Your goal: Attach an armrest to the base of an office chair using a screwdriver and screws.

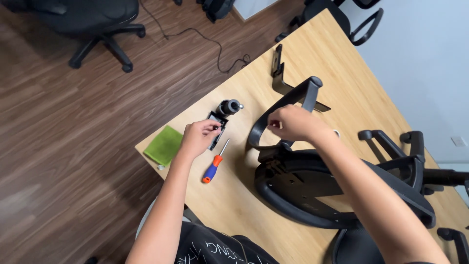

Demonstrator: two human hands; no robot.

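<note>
My left hand [199, 137] rests on a small black tray [216, 128] near the table's left corner, its fingertips pinched on a small dark part there. Just beyond stands a black gas-lift cylinder [229, 107]. My right hand [291, 123] is closed on the curved black armrest [278, 115] of an upturned office chair seat [312, 188] that lies on the wooden table [337, 68]. An orange and blue screwdriver [215, 164] lies below my left hand.
A green cloth [164, 145] lies at the table's corner, a small metal piece beside it. A black L-shaped bracket [282, 78] lies farther back. A chair base with castors [415, 156] lies at the right. Office chairs [93, 22] and a cable are on the wood floor.
</note>
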